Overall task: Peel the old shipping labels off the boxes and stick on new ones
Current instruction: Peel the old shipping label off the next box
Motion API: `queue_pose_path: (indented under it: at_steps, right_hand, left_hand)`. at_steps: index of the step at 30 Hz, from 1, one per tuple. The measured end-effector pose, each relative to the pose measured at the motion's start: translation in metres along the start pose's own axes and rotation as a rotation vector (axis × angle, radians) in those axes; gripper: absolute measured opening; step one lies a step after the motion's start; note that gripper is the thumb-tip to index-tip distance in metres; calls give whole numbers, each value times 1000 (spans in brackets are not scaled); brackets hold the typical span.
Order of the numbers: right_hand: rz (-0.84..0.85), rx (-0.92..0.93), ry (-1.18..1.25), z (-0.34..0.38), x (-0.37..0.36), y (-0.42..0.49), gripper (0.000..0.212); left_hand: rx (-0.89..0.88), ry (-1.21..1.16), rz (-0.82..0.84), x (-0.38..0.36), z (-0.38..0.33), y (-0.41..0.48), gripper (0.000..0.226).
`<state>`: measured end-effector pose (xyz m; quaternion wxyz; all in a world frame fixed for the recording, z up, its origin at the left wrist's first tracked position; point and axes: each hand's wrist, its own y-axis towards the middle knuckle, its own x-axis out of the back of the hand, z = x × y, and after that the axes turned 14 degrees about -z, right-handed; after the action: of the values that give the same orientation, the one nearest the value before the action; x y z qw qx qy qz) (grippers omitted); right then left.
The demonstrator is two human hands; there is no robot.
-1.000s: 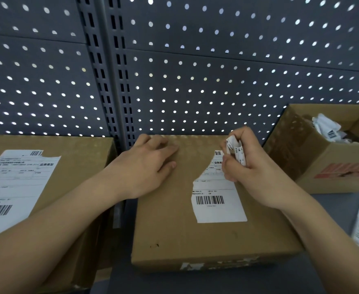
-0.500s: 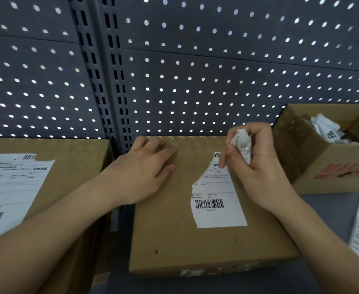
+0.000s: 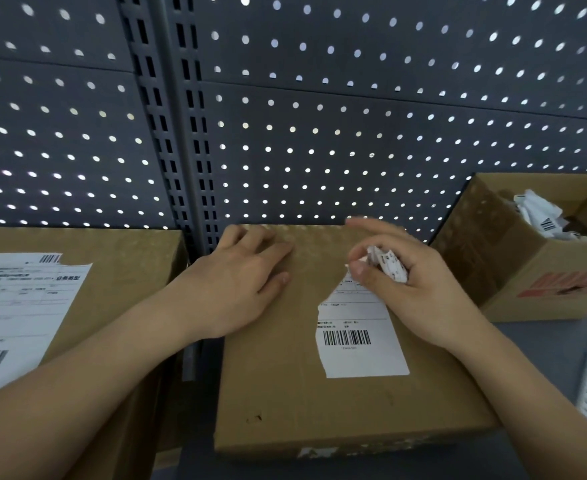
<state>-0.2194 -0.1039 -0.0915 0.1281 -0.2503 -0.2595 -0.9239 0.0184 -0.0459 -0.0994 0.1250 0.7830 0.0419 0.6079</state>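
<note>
Left hand (image 3: 240, 285) lies flat, fingers relaxed, on the middle box (image 3: 285, 393). Right hand (image 3: 406, 289) fingers clamp a crumpled label scrap (image 3: 387, 265), right above the half-torn label (image 3: 358, 337).

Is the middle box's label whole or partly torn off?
Partly torn off: the label has a ragged upper-left edge; its barcode part lies flat.

Under the left fingers (image 3: 271, 251) the box (image 3: 285, 375) was plain brown. The scrap (image 3: 389, 263) inside the right fingers (image 3: 415, 271) was white, black-printed; below them the label (image 3: 358, 362) showed black barcode stripes on white.
</note>
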Motion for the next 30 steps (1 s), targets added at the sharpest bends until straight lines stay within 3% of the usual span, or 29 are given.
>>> queue_pose_path:
  at_steps: [2,6,12,13,16,17,22,30]
  right_hand:
    - [51,-38,39,-1,0,-2,11]
    - [17,-40,182,1,-2,-4,31]
    - [-45,-64,62,-1,0,-3,14]
    - [-65,-83,40,-1,0,-2,19]
    - [-92,-115,30,-2,0,-2,61]
    - [-117,-137,47,-2,0,-2,64]
    - [-253,-243,40,-8,3,7,24]
    - [-178,-190,-139,-21,3,8,46]
  left_hand:
    - [0,4,-2,0,0,0,54]
    - [2,3,-3,0,0,0,54]
    - [-9,1,-2,0,1,-1,55]
    - [-9,-1,-1,0,1,-1,55]
    - [-10,-10,4,0,1,-1,57]
    - [-10,-10,4,0,1,-1,57]
    - [-16,7,-5,1,0,-2,56]
    - [-18,27,-7,3,0,-1,56]
